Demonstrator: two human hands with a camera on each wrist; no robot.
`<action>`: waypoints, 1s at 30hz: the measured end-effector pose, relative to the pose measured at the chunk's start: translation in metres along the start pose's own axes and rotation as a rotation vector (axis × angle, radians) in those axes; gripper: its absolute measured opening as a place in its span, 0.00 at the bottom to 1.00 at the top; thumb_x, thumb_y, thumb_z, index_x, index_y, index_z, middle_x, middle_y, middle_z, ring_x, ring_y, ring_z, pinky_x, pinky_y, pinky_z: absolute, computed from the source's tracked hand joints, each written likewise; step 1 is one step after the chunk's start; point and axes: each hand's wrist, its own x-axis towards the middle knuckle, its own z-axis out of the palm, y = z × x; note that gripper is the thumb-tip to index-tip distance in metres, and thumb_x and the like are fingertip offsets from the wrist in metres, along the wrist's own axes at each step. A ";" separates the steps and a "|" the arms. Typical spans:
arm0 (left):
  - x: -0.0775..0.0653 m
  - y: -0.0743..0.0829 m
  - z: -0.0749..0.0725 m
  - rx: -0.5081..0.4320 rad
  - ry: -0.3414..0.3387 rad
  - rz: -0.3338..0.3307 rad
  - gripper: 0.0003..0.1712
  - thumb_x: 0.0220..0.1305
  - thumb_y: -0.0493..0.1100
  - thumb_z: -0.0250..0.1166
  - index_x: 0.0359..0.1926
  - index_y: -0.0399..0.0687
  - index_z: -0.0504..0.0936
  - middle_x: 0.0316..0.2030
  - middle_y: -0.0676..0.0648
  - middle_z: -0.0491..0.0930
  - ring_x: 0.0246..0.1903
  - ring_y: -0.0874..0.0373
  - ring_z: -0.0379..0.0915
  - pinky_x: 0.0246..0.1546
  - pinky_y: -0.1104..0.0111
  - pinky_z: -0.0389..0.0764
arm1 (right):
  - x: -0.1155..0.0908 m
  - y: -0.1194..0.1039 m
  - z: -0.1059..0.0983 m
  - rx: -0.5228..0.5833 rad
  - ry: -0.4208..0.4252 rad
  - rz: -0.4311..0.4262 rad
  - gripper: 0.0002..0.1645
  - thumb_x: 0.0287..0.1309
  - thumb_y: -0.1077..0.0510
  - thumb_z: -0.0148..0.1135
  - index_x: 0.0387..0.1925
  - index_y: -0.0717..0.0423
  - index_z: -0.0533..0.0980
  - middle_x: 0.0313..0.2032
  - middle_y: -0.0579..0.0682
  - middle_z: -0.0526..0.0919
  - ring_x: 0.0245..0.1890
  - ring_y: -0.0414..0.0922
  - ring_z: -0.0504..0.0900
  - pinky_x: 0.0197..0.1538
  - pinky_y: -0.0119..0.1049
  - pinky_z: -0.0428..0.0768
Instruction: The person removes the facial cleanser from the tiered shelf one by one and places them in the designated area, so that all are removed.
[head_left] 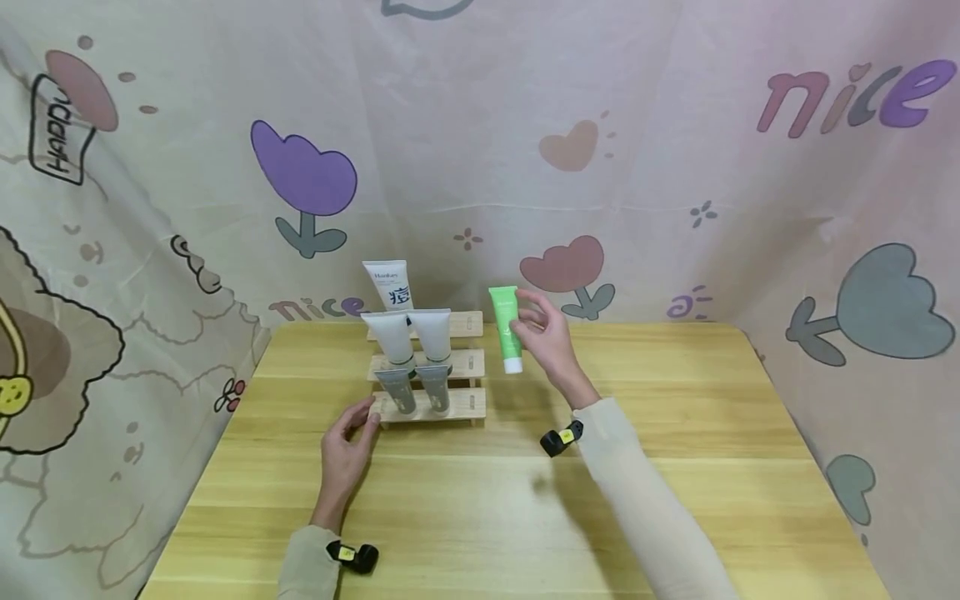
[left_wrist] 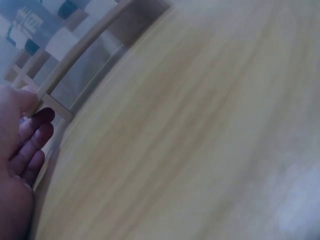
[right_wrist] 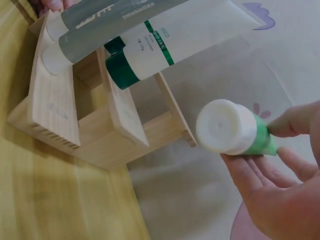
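Observation:
My right hand [head_left: 553, 342] pinches a green squeeze tube [head_left: 506, 321] between thumb and fingers. The tube hangs cap down, right of a three-tier wooden rack [head_left: 468, 403], and its white cap [right_wrist: 220, 127] faces the right wrist camera. At the rack's front left corner, my left hand [head_left: 347, 446] holds the bottom shelf, thumb above and fingers below its end. Two grey tubes [head_left: 436, 392] stand on that lowest tier. On the middle tier are two white tubes [head_left: 432, 335] with green caps. Behind them rises a taller white tube [head_left: 386, 277] on the top tier, its lower part hidden.
The rack stands on a wood-grain table [head_left: 480, 517] near its back edge. A patterned cloth [head_left: 450, 150] hangs behind and along the sides. Each wrist carries a small black camera [head_left: 558, 439].

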 end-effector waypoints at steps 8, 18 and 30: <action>-0.001 -0.001 0.004 0.018 -0.014 -0.016 0.17 0.70 0.34 0.67 0.58 0.36 0.84 0.45 0.38 0.87 0.43 0.51 0.82 0.50 0.63 0.78 | -0.013 0.004 -0.016 0.056 -0.021 -0.039 0.35 0.65 0.70 0.63 0.72 0.55 0.69 0.61 0.65 0.77 0.56 0.62 0.82 0.47 0.43 0.86; 0.001 0.000 0.003 0.018 0.006 -0.001 0.16 0.70 0.34 0.67 0.58 0.36 0.84 0.44 0.38 0.87 0.41 0.55 0.81 0.48 0.66 0.77 | -0.018 0.013 -0.020 0.082 0.056 -0.019 0.30 0.65 0.67 0.65 0.68 0.55 0.74 0.58 0.64 0.80 0.53 0.58 0.85 0.47 0.43 0.85; -0.001 -0.001 0.002 0.011 0.011 0.003 0.16 0.70 0.33 0.67 0.57 0.35 0.84 0.44 0.36 0.87 0.42 0.52 0.81 0.45 0.73 0.76 | -0.026 0.026 -0.025 0.062 0.135 0.016 0.30 0.64 0.68 0.65 0.67 0.53 0.76 0.56 0.65 0.82 0.52 0.55 0.84 0.50 0.41 0.85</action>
